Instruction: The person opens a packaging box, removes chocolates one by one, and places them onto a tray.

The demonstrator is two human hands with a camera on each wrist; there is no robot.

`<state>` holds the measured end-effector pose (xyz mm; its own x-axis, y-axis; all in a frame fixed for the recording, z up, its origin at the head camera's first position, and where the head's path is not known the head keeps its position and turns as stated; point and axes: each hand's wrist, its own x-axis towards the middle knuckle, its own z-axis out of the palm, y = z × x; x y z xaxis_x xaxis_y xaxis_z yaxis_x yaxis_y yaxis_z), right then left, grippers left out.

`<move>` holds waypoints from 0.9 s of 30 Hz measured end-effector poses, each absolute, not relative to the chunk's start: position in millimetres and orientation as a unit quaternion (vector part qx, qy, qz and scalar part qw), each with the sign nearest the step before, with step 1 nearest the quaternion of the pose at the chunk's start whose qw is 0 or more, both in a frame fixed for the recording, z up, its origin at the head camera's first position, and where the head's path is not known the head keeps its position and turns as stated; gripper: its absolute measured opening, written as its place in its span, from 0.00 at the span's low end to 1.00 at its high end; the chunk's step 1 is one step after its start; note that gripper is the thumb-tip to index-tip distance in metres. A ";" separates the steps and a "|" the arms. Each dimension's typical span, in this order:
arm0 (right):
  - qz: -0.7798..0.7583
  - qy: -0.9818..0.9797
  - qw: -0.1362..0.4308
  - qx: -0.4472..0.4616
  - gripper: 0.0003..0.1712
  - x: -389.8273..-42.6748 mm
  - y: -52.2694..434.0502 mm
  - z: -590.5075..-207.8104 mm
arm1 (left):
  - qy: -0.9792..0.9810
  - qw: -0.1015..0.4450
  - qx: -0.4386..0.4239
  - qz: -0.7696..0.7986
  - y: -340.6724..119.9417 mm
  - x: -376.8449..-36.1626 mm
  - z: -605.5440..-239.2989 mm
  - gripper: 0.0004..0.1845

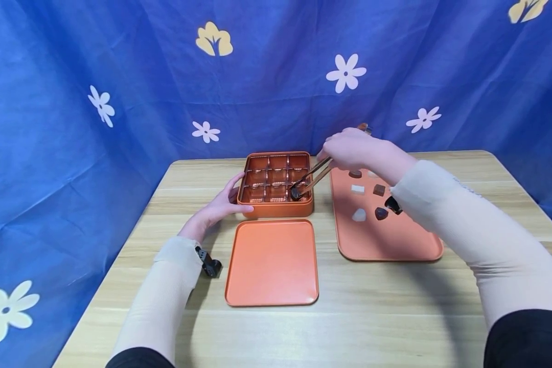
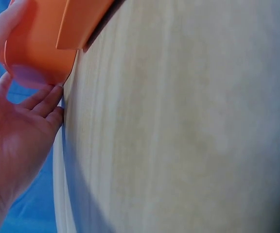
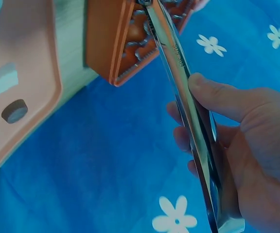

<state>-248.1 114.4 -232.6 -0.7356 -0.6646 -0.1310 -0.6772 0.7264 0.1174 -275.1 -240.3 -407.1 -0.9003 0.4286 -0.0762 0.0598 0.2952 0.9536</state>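
Left hand (image 1: 221, 207) rests against the left wall of the box (image 1: 276, 205), fingers nearly straight, thumb on the rim. The box stands toward the far edge of the desk (image 1: 395, 317), its grid of compartments open upward. Right hand (image 1: 349, 149) grips the tongs (image 1: 314, 176), whose tips hold a dark chocolate (image 1: 296, 193) in the near-right compartment. The lid (image 1: 272, 262) lies flat just nearer than the box. The tray (image 1: 386, 240) lies to the right, bearing several dark and white pieces.

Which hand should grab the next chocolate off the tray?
Right hand: it holds the tongs and is beside the tray. The left hand rests against the box.
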 end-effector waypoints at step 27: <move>0.025 0.942 -0.122 -0.312 0.22 -167.2 282.8 -268.4 | 0.787 0.173 0.146 0.573 -237.7 -272.1 -397.7 0.56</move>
<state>-167.2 282.8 -268.4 -0.7753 -0.5944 0.2137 -0.5820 0.8037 0.1240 -272.1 -237.7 -397.7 -0.8975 0.4282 -0.1058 0.0306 0.2998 0.9535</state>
